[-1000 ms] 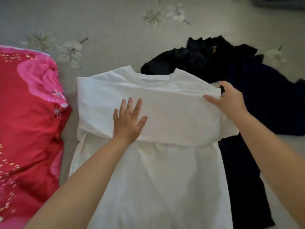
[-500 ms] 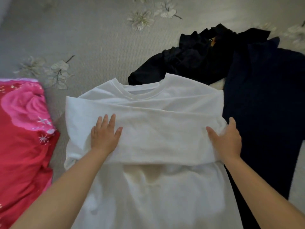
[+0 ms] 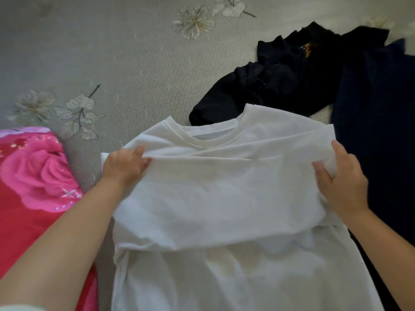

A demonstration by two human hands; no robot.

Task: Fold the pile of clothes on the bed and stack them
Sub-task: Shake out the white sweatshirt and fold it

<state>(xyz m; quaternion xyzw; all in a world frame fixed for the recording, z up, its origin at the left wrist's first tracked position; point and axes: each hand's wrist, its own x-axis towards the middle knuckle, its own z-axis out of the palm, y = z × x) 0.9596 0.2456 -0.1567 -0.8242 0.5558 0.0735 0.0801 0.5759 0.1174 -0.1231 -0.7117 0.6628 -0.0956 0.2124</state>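
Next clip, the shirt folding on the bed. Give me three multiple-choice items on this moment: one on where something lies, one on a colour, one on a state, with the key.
1. Where does the red and pink floral fabric lie relative to the white T-shirt?
A. To its left
B. To its right
C. On top of it

2. What colour are the unfolded clothes heaped beyond the T-shirt's collar?
A. Yellow
B. Dark, black to navy
C. Bright green

3. What are the hands doing with the T-shirt?
A. Both hang clear of it
B. Only one touches it
C. Each grips one side of the folded-over part

Key:
1 A: the floral fabric fills the lower left edge of the view.
2 B: the heap at upper right is black and navy.
3 C: the left hand and the right hand each pinch the cloth at opposite edges.
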